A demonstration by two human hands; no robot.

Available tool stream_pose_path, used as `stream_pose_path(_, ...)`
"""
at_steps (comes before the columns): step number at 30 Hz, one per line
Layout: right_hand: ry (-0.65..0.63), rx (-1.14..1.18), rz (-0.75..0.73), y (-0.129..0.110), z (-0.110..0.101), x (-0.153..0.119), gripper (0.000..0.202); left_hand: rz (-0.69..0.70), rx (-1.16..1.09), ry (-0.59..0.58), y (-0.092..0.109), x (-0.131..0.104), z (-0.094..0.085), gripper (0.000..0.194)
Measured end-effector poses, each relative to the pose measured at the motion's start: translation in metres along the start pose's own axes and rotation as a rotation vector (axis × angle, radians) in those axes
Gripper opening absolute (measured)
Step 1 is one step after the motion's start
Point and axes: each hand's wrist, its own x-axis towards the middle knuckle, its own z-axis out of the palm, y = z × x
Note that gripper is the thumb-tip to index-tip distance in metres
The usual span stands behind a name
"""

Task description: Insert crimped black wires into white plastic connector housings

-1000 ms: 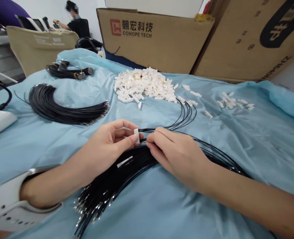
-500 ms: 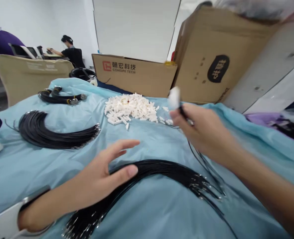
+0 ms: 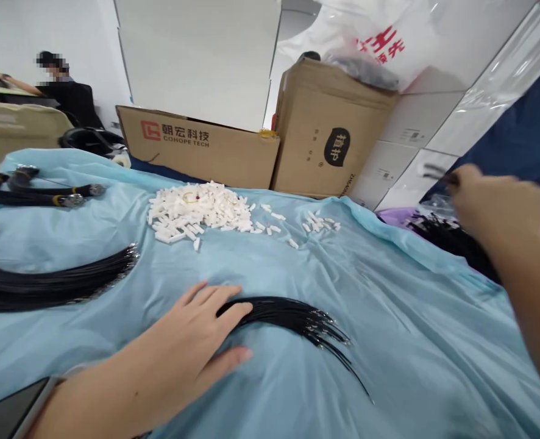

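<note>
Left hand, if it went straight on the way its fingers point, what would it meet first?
Most likely the black cables, just ahead of the left hand; depth is unclear, so it might skim over them.

Site is judged to be an assembly workshop in an office-like room; clock directions are taken from mid-view. A wrinkled blue sheet is spread as the work surface. Black cords with metal-tipped ends are laid out at 6 o'clock, a further cord bundle at 9. White pieces are heaped loose toward 9, nearer the centre. Packaging is crowded close: a carton printed COHOPE TECH is stood at 10, a taller carton at 1; white boxes are stacked at 2. Farther back at 10, a co-worker is seen seated. A white panel is noted at 11.
</note>
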Motion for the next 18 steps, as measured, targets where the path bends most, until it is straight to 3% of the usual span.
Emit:
stream_pose_path(3,-0.184,-0.052,0.014,-0.012,0.051,-0.007,0.038,0.008,-0.021,0.000,0.001,0.006,-0.002,0.035)
stream_pose_path(7,-0.343,-0.059,-0.115,-0.026,0.104,-0.024,0.031,-0.014,-0.075,-0.052,0.001,0.008,-0.002,0.034)
stream_pose_path(9,-0.342,-0.073,-0.152,-0.029,0.111,-0.031,0.031,-0.034,-0.102,-0.065,0.000,0.006,-0.002,0.038)
stream_pose_path(15,-0.229,-0.067,-0.283,-0.045,0.093,-0.035,0.033,-0.044,-0.091,-0.055,-0.003,0.001,-0.006,0.041)
stream_pose_path(18,-0.247,-0.014,-0.341,-0.058,0.095,-0.036,0.031,-0.040,-0.076,-0.068,-0.004,0.001,-0.006,0.040)
